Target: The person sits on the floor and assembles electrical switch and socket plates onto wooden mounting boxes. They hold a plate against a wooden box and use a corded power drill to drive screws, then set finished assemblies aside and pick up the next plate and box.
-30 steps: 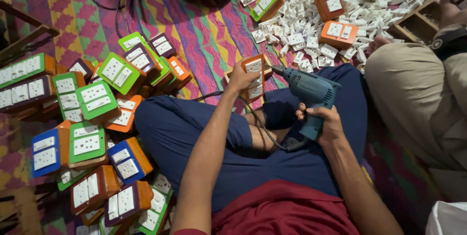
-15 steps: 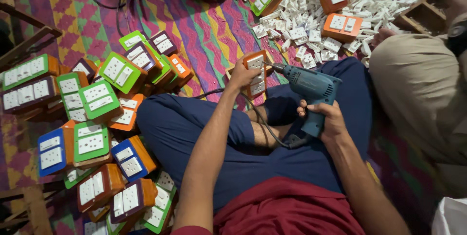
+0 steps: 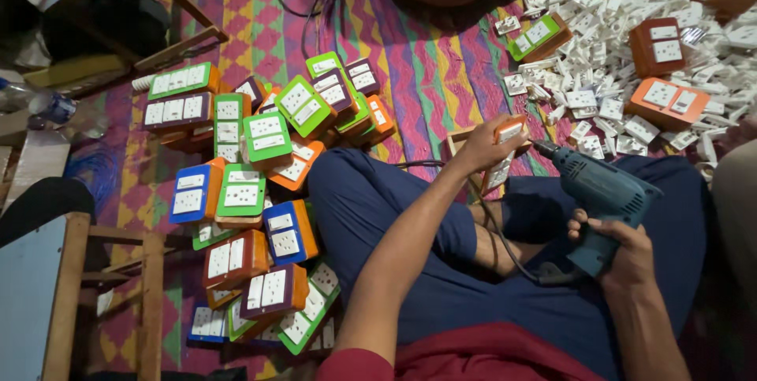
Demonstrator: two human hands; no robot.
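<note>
a pile of coloured switch boxes [image 3: 260, 192] is seen at the left. compared with a second ago, the orange switch box [image 3: 505, 138] remains gripped in the closed left hand [image 3: 482, 144] above the knees, and the blue drill [image 3: 603, 196], clasped by the right hand [image 3: 623, 247], is kept at its edge; fastening appears ongoing.

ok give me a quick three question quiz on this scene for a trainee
1. True or false: the right hand holds a teal power drill.
2. What does the left hand grip?
A. a switch board box
B. a hammer
C. a red cable
3. Where is the heap of loose white switch parts: upper right or lower left of the view?

Key: 1 true; 2 A; 3 upper right.
</note>
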